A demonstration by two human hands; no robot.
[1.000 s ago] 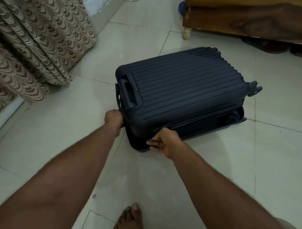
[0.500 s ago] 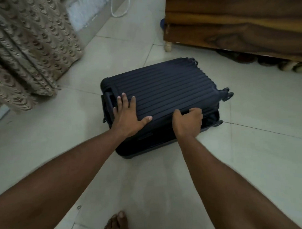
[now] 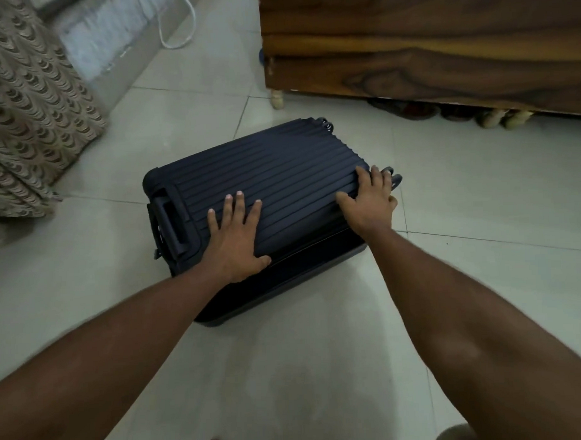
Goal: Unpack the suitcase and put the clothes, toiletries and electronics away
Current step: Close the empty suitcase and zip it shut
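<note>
I see both hands flat, fingers spread, gripping nothing: left hand (image 3: 234, 241) and right hand (image 3: 369, 205) on the closed suitcase (image 3: 275, 187). A wooden bed frame (image 3: 424, 47) and curtain (image 3: 25, 107) flank it; no legible markings.

Suitcase (image 3: 275, 187) flat on tiled floor (image 3: 320, 367)

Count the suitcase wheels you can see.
2: one wheel at the suitcase's far corner, one by the right hand's fingertips. Others may be hidden.
</note>
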